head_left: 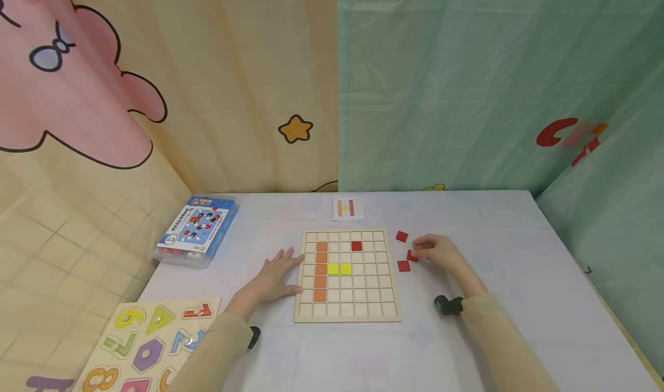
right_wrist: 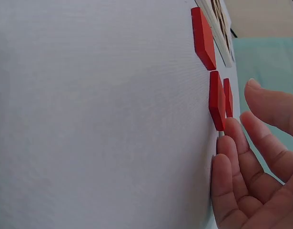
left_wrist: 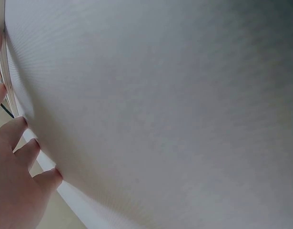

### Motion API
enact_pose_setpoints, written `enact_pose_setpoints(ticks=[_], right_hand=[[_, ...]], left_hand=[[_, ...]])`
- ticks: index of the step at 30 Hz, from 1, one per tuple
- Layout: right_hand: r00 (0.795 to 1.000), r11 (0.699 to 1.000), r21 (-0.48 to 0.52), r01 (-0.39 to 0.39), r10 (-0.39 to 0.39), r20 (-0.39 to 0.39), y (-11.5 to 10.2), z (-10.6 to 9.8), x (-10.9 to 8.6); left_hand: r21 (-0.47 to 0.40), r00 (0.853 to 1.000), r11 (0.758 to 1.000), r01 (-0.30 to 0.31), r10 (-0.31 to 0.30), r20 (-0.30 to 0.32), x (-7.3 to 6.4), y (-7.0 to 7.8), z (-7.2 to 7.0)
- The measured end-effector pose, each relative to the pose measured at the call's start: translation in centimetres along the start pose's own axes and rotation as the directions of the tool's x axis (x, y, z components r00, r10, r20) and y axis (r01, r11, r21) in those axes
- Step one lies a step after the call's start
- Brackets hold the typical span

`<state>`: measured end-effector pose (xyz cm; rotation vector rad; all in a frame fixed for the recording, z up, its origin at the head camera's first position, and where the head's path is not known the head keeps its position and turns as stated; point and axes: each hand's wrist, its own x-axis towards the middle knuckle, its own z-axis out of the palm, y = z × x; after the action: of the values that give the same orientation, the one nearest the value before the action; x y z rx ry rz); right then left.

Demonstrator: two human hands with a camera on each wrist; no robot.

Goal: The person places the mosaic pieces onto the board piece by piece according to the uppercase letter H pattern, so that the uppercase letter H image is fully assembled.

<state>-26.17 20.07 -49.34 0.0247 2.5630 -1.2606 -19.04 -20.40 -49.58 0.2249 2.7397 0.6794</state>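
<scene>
My left hand [head_left: 273,278] lies with spread fingers at the left edge of a wooden grid board [head_left: 361,310], its fingertips and thumb touching the rim. On the board stand a column of orange tiles [head_left: 320,269], two yellow tiles [head_left: 334,269] side by side, and one red tile [head_left: 356,246]. Three loose red tiles lie on the table to the board's right. Over the middle red tile [right_wrist: 217,100] hovers my right hand [head_left: 438,252], thumb apart from the fingers and nothing pinched. In the right wrist view its fingertips come close to that tile; whether they touch, I cannot tell.
Behind the board lies a small pattern card [head_left: 348,208]. A blue-and-white boxed set [head_left: 197,229] sits at the back left of the table. A wooden puzzle board [head_left: 171,309] with numbers and shapes is at front left, partly under the left sleeve. Curtains hang behind.
</scene>
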Motion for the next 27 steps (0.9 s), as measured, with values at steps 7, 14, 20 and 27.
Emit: enact_pose_setpoints(ticks=[7, 14, 20, 27], right_hand=[[1.0, 0.995, -0.098, 0.0, -0.001, -0.005, -0.6, 0.7, -0.1], [0.998, 0.987, -0.147, -0.06, 0.057, -0.026, -1.2, 1.0, -0.3], [0.995, 0.982, -0.157, -0.102, 0.099, -0.025, -0.9, 0.9, -0.3], [0.994, 0.984, -0.145, -0.109, 0.104, -0.039, -0.3, 0.2, -0.5]], left_hand=[[-0.004, 1.0, 1.0, 0.002, -0.002, -0.004, -0.1, 0.0, 0.0], [-0.003, 1.0, 1.0, -0.001, 0.001, -0.005, 0.0, -0.2, 0.1], [-0.012, 1.0, 1.0, -0.007, 0.006, -0.006, 0.0, -0.1, 0.1], [-0.007, 1.0, 1.0, 0.003, -0.003, -0.004, 0.0, 0.0, 0.1]])
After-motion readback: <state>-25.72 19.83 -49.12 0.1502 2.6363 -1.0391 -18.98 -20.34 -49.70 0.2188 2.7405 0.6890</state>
